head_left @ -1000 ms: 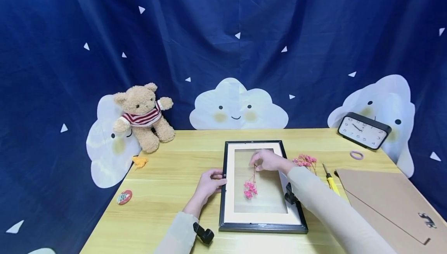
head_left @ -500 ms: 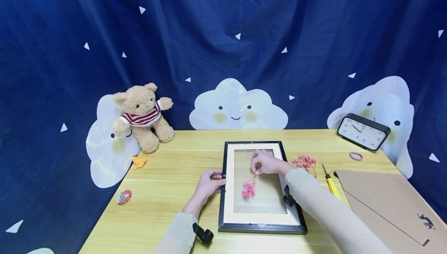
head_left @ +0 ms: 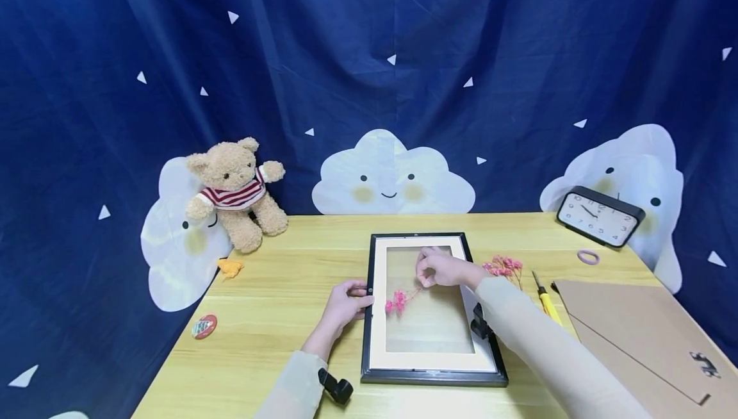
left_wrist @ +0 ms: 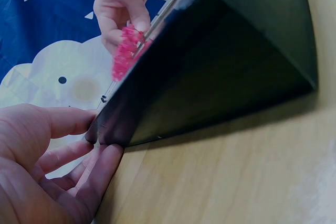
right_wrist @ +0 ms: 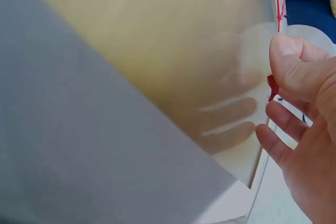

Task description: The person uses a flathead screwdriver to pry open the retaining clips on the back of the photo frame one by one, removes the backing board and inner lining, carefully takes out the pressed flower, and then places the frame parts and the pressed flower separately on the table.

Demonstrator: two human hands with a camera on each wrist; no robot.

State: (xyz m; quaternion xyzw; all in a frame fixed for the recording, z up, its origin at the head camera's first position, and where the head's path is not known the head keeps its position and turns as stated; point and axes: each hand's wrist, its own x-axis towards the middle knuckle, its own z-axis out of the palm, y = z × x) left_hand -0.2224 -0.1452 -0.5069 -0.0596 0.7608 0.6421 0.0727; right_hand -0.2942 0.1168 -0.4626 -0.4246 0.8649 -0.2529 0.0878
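Note:
A black picture frame (head_left: pixel 432 377) with a white mat and a clear pane lies flat on the wooden table. At its left side, my left hand (head_left: pixel 343 303) holds the edge; the left wrist view shows the thumb on the top of the frame's dark side wall (left_wrist: pixel 210 72) and the fingers against it lower down. Over the pane, my right hand (head_left: pixel 441 268) pinches the thin stem of a pink dried-flower sprig (head_left: pixel 398 302) between thumb and forefinger. The blossoms point left, over the mat's inner left edge. In the right wrist view the fingers are reflected in the pane (right_wrist: pixel 173 51).
More pink sprigs (head_left: pixel 504 266) lie right of the frame, beside a yellow-handled screwdriver (head_left: pixel 548 303) and a brown backing board (head_left: pixel 640 336). A purple ring (head_left: pixel 588 257) and a clock (head_left: pixel 601 216) are farther back. A teddy bear (head_left: pixel 237 195), orange item (head_left: pixel 230 268) and round badge (head_left: pixel 204 327) sit left.
The sprig in my right hand has swung from hanging toward the frame's front to pointing left. The right hand has shifted slightly; the left hand and frame stay put.

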